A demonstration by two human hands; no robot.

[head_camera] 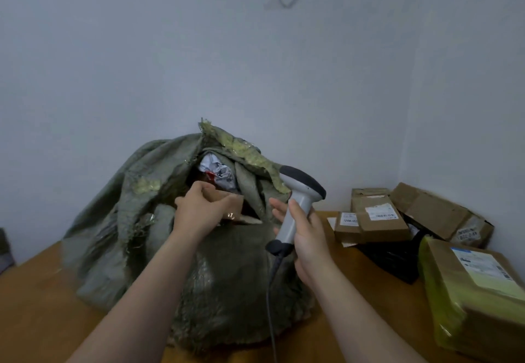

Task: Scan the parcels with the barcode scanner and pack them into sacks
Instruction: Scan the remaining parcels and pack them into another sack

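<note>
Parcels sat in two places — some inside the big green sack (159, 220) on the wooden table (42, 306), some piled at the right. The sack lay slumped with its mouth open. At the right, a yellow-wrapped box (468, 300) was nearest, with brown boxes (380, 217) stacked behind it. The left hand (196, 209) was at the sack's mouth, fingers pinched on a small brown parcel (227, 200). The right hand (306, 237) was wrapped tight round the grey scanner (298, 200) — its cord hung down.
</note>
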